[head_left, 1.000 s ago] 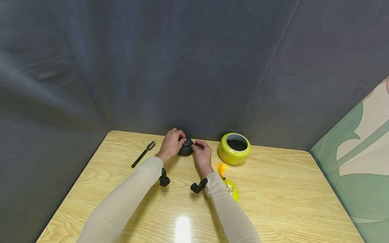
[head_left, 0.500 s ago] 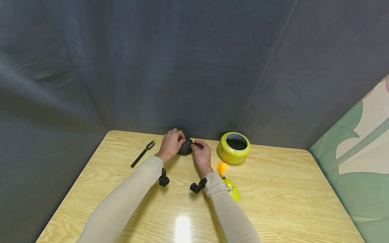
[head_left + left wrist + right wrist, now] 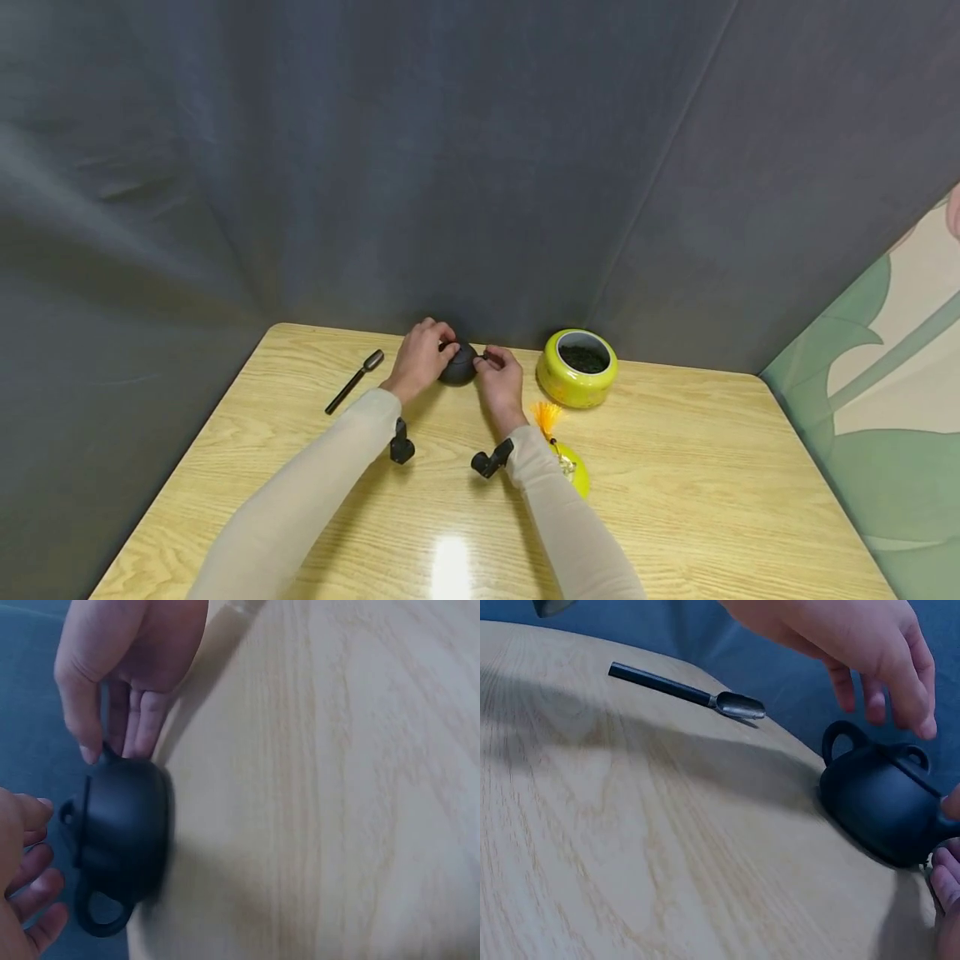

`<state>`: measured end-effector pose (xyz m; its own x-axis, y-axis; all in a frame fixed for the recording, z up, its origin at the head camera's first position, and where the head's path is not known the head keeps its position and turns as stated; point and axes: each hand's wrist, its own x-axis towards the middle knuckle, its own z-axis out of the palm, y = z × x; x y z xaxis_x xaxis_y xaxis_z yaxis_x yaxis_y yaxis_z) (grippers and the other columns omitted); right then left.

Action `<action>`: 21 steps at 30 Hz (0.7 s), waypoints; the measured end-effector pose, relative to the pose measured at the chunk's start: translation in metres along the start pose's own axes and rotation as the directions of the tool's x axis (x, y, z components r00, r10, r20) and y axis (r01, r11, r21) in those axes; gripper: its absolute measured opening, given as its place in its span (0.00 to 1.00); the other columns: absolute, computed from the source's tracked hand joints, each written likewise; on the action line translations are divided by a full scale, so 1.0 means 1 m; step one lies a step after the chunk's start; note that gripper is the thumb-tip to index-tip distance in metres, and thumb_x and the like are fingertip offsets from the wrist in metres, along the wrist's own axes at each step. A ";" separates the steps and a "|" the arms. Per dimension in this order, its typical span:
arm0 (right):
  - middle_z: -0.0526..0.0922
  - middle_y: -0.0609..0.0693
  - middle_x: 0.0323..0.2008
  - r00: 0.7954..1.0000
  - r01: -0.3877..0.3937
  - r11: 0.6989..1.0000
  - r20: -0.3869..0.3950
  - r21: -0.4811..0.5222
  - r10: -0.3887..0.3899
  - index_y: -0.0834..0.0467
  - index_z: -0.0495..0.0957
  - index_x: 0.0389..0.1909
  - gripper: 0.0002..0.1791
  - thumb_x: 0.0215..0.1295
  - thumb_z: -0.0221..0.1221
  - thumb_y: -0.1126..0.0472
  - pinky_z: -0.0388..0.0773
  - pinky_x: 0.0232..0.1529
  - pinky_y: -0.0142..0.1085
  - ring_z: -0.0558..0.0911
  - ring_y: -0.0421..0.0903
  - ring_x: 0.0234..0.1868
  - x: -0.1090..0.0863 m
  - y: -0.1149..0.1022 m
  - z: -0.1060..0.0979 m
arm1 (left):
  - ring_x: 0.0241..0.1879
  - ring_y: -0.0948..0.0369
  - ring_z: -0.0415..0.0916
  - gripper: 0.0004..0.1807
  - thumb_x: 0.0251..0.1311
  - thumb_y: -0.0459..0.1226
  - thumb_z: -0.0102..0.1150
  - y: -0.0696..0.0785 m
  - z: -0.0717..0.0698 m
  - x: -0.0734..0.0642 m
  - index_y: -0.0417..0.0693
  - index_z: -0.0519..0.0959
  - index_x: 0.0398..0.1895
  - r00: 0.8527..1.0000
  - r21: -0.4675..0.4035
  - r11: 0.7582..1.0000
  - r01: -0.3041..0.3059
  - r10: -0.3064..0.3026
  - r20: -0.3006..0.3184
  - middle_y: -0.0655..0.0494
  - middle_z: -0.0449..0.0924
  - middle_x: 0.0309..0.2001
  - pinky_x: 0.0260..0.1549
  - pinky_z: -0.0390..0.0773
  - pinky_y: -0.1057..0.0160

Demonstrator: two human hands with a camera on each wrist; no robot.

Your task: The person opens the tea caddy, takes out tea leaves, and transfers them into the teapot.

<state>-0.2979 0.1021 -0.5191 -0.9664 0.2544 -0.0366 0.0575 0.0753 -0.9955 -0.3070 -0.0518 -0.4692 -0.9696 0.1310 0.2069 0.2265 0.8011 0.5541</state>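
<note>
A small black teapot (image 3: 877, 799) stands with its lid (image 3: 915, 766) on at the table's back edge. Its looped knob and ring handle show in the left wrist view. My right hand (image 3: 501, 382) pinches the teapot's spout (image 3: 110, 751) between thumb and fingers. Over the handle and lid hovers my left hand (image 3: 422, 357), its fingers loosely bent and holding nothing. In the left wrist view its fingertips (image 3: 45, 804) are a small gap away from the knob.
A scoop (image 3: 355, 382) with a black handle lies left of the hands. Right of them stands a yellow jar (image 3: 576, 379) holding dark leaves. Its yellow lid (image 3: 577, 475), with an orange tassel (image 3: 547, 417), lies by the right sleeve. A grey curtain (image 3: 465, 167) hangs behind the wooden table (image 3: 712, 483).
A second ago the teapot's top showed a raised lid edge under my left fingers; now it looks like a smooth dome. Both hands have barely moved.
</note>
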 end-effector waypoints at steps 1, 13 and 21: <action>0.83 0.66 0.60 1.000 -0.003 1.000 0.003 0.018 0.003 0.68 0.80 0.62 0.19 0.72 0.63 0.69 0.84 0.62 0.44 0.85 0.60 0.60 0.001 -0.001 -0.001 | 0.53 0.49 0.81 0.11 0.74 0.42 0.67 0.001 -0.002 0.000 0.46 0.85 0.50 1.000 -0.005 1.000 -0.005 0.005 -0.006 0.48 0.83 0.51 0.56 0.81 0.49; 0.82 0.67 0.62 0.999 0.024 0.994 0.021 0.105 -0.026 0.68 0.78 0.64 0.19 0.77 0.61 0.66 0.82 0.62 0.35 0.83 0.58 0.63 -0.010 -0.047 -0.043 | 0.45 0.54 0.77 0.06 0.73 0.42 0.67 0.027 -0.023 -0.016 0.50 0.85 0.45 0.985 -0.079 0.982 -0.169 0.168 -0.028 0.51 0.82 0.46 0.45 0.80 0.52; 0.79 0.63 0.65 0.990 -0.064 0.972 0.133 0.225 0.035 0.69 0.73 0.68 0.21 0.78 0.58 0.68 0.82 0.59 0.25 0.86 0.45 0.61 -0.057 -0.056 -0.099 | 0.47 0.54 0.79 0.04 0.72 0.42 0.68 0.054 -0.025 -0.043 0.52 0.86 0.43 0.968 -0.143 0.958 -0.249 0.248 -0.022 0.53 0.82 0.45 0.47 0.83 0.54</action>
<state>-0.2216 0.1786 -0.4522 -0.9886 0.1261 -0.0824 0.0617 -0.1598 -0.9852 -0.2505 -0.0290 -0.4283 -0.8808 0.3128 0.3555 0.4713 0.6514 0.5946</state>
